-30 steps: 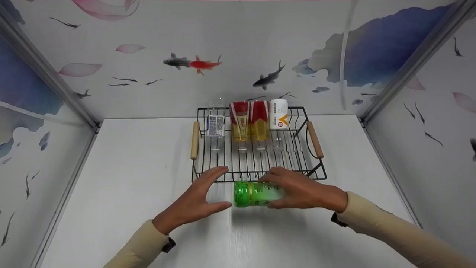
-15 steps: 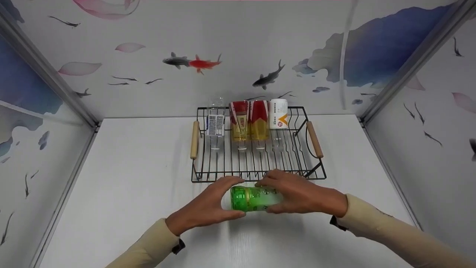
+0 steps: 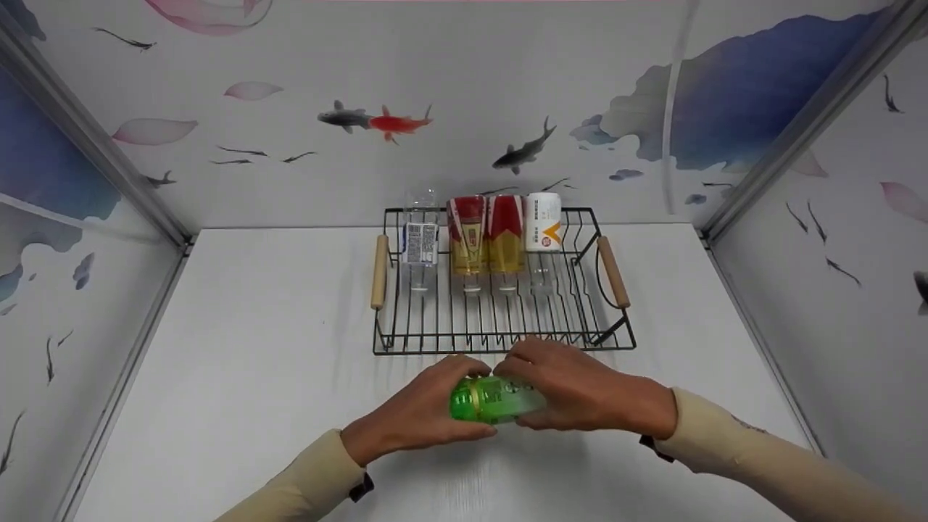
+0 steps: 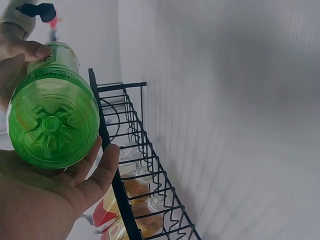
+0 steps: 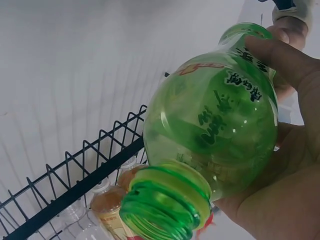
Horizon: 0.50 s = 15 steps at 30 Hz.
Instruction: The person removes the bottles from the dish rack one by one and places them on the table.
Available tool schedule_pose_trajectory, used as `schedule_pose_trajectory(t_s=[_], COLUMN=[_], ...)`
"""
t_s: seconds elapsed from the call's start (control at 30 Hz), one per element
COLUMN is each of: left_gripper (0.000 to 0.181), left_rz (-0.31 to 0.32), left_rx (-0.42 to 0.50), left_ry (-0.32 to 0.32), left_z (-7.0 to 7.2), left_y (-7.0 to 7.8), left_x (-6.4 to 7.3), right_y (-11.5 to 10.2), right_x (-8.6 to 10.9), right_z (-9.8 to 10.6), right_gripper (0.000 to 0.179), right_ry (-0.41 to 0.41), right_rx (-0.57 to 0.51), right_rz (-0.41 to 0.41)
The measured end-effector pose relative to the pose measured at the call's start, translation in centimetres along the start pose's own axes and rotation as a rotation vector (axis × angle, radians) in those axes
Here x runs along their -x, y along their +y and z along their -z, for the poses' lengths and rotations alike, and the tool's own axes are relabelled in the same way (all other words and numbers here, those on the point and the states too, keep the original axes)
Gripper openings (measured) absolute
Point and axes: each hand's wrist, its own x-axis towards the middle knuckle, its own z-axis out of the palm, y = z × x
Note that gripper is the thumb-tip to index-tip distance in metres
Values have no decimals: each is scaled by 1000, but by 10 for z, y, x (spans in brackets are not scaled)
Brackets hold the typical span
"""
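Note:
A green plastic bottle [image 3: 487, 399] lies sideways in front of the rack, held between both hands. My right hand [image 3: 580, 384] grips its body from the neck side, with the thumb below and the fingers over the top. Around the base end, my left hand [image 3: 424, 406] has its fingers above and thumb below. In the left wrist view the ribbed green base [image 4: 52, 122] faces the left palm, the fingers [image 4: 102, 175] reaching along its side. The uncapped, threaded mouth [image 5: 167, 202] shows in the right wrist view; dark lettering marks the clear body.
Beyond the hands stands a black wire rack [image 3: 435, 353] with wooden handles [image 3: 379, 272]. Lying in its back part are a clear bottle [image 3: 420, 244], two red-and-yellow bottles [image 3: 467, 235] and a white-labelled bottle [image 3: 543, 222]. Printed panels [image 3: 290, 58] enclose the white table [image 3: 254, 326].
The left hand has moved right and taken hold of the bottle's base end. Both hands and the bottle have come slightly nearer the person, and the bottle has tilted a little.

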Motion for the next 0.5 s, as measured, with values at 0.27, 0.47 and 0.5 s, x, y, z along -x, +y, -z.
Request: schedule_pose_trajectory(t_s=[0.27,0.47,0.5], left_gripper=[71,70,70], left_rz=[28,51,50], left_rx=[16,25,31], left_ry=[-36,-63,-70], left_z=[-3,-4,-5], left_y=[3,7,7], left_x=[-5,-10,-11], right_y=[-10,-15,-16], right_x=[1,2,3], right_z=[2,2,2], right_gripper=[61,63,64], right_ry=[2,14,18], right_rx=[67,94,100], right_rz=[31,65,69])
